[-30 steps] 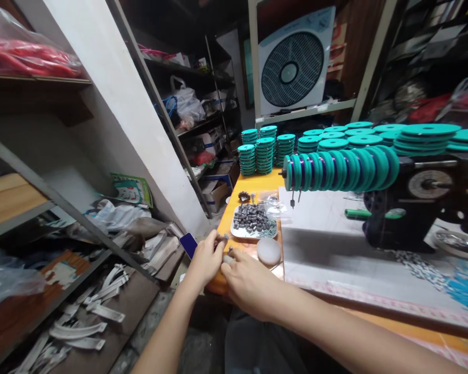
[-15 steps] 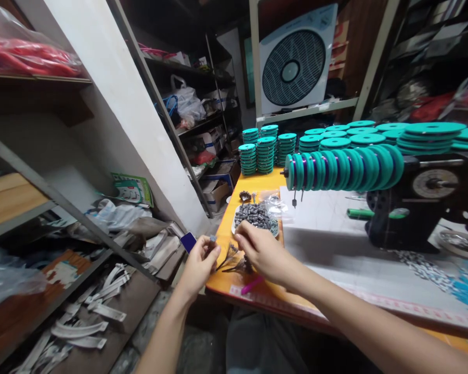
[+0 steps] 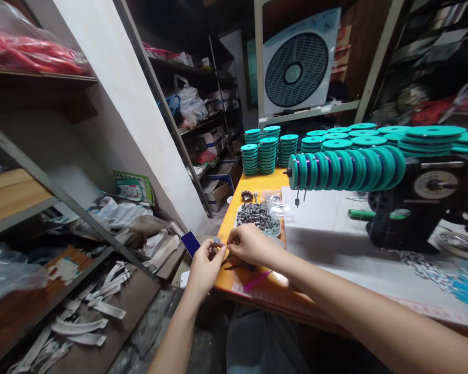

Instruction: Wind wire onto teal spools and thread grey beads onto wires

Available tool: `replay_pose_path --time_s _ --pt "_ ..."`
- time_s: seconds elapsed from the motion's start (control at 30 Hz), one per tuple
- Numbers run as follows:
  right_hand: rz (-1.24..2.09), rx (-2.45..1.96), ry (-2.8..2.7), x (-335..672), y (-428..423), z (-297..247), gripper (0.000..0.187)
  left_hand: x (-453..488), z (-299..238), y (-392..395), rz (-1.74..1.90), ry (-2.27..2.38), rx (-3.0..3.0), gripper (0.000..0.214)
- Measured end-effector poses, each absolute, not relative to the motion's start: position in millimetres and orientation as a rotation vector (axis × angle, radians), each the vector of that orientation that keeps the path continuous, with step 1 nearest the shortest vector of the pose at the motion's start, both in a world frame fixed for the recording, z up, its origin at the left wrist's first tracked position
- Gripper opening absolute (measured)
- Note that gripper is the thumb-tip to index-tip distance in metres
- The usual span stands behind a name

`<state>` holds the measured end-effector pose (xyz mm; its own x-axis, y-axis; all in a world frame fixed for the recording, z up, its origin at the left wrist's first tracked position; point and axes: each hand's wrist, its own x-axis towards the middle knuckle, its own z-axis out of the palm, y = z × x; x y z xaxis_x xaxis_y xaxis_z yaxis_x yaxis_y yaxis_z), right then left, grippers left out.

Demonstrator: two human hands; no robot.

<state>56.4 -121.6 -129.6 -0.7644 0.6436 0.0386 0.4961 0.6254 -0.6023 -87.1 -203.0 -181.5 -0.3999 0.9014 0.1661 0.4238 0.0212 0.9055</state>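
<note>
Right hand brought back to the left at the surface's corner

The right hand [image 3: 253,245], held over the near side of the tray [image 3: 238,209] half a second ago, is now drawn leftward, its fingertips set just beside those of the left hand [image 3: 205,264]. By this change, the work is judged to be centred on both hands together rather than on the tray. A small grey-blue piece [image 3: 217,241] is pinched between the left fingers, above the near left corner of the yellow surface [image 3: 264,181]. The right fingers are curled inward; whether they are pressed together or anything is pinched there cannot be told. Grey pieces [image 3: 253,214] are heaped in the tray, on the far side of the right hand. Thin dark strands [image 3: 234,266] and a magenta strip [image 3: 258,281] are seen on the surface nearer than the right hand.
</note>
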Motion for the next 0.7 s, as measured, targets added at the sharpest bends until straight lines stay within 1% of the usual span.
replay_pose_path --time_s 0.43,0.7 --pt "0.696 -1.03 -2.638 59.5 -123.6 -139.9 0.022 -82.1 -183.9 -201.0 1.239 1.952 1.38 0.018" --pt "0.684 -1.038 -2.662 69.2 -123.7 -137.9 0.022 -74.5 -171.3 -197.4 0.973 2.114 1.524 0.017"
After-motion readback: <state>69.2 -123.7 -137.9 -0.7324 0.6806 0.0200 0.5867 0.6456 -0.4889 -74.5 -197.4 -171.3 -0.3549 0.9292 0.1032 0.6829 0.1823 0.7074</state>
